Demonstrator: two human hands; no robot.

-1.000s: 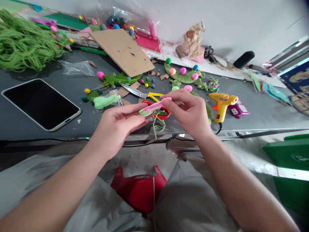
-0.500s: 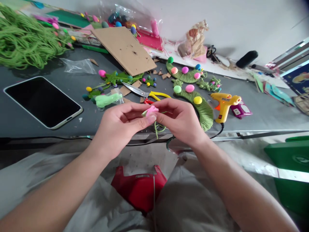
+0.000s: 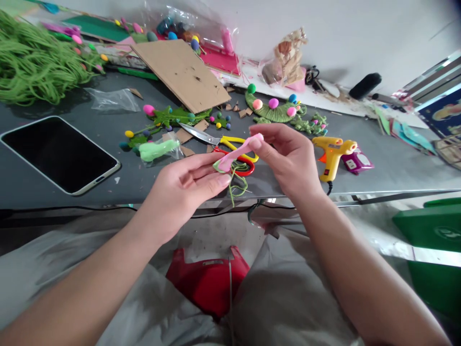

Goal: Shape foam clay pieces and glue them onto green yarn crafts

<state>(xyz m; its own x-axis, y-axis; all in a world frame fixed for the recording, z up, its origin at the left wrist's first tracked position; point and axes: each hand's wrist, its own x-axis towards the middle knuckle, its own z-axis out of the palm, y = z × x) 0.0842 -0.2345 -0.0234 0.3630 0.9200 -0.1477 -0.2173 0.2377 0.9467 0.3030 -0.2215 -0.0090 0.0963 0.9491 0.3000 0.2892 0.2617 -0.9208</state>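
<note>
A strip of soft pink clay (image 3: 237, 153) with a light green end stretches between my hands above the table edge. My left hand (image 3: 190, 185) has its thumb and fingers closed on the lower, green-edged end. Higher and to the right, my right hand (image 3: 288, 156) pinches the other end between thumb and fingertips. Behind and below the strip lie scissors (image 3: 205, 135) with yellow and red handles and a loose piece of green yarn (image 3: 238, 185). A light green lump in clear wrap (image 3: 156, 150) rests to the left.
A phone (image 3: 61, 154) lies at the left, below a heap of green yarn (image 3: 32, 57). Cardboard (image 3: 183, 74) and a yarn-wrapped crescent with coloured balls (image 3: 272, 111) are farther back. On the right stands a yellow glue gun (image 3: 333, 156), its cord hanging over the table edge.
My hands have moved apart, the right one going up and to the right. The pink clay, bunched between my fingers before, is now drawn out into a strip.
</note>
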